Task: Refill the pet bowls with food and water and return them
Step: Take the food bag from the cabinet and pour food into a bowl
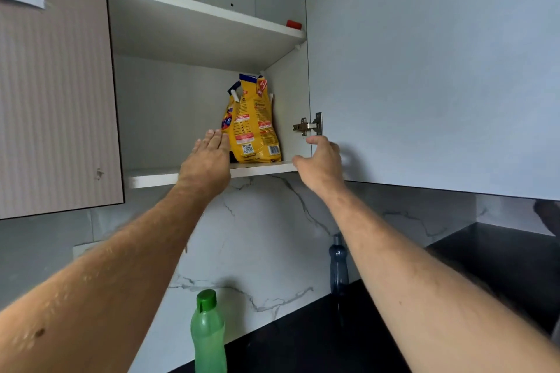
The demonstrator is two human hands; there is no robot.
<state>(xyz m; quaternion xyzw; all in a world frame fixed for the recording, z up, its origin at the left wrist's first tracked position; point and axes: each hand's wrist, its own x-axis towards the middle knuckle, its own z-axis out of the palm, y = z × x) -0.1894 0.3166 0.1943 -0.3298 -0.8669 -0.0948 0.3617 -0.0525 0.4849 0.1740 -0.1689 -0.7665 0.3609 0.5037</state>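
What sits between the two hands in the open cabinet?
Head view: the yellow pet food bag stands upright on the lower shelf, between the left hand and the right hand. Nothing else shows on that stretch.

Lower shelf [157,176]: white board; yellow food bag [254,127] upright at its 2 o'clock end, near cabinet side wall.
Upper shelf [194,6]: small red object [294,24] at 3 o'clock end.
Table [318,339]: black; green bottle [208,333] at 9 o'clock, dark bottle [338,269] at 12 o'clock, against the marble wall.

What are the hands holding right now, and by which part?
Nothing. The left hand is open beside the yellow bag, not gripping it; the right hand is open at the door edge.
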